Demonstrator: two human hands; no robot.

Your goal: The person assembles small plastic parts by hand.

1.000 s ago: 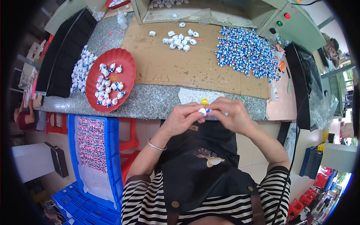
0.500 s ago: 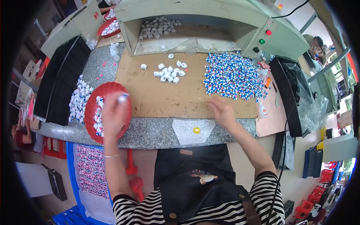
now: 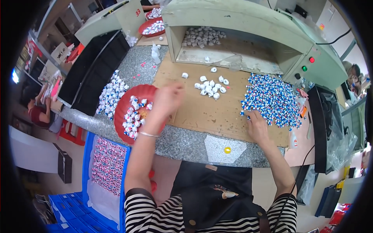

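Note:
My left hand (image 3: 169, 100) is raised over the right rim of a red scalloped bowl (image 3: 121, 101), its fingers bent and blurred; no object shows in it. Inside the bowl lie several white rounded pieces with blue and pink parts (image 3: 131, 121). My right hand (image 3: 257, 127) is at the near left edge of a spread pile of small blue, white and pink pieces (image 3: 272, 97). Its thumb and fingertips pinch at one small piece there. White rounded pieces (image 3: 210, 88) form a loose cluster on the brown cardboard (image 3: 202, 116) between my hands.
A pale green machine housing (image 3: 233, 19) with an open shelf of white pieces stands behind the cardboard. Black bins (image 3: 99, 72) flank both sides. A white sheet with a yellow spot (image 3: 217, 149) lies at the front edge. A blue tray (image 3: 87, 167) is below left.
My left hand has moved right, from above the bowl's middle to its right rim, and the piece in it no longer shows. My right hand has reached the small pieces. The view has shifted.

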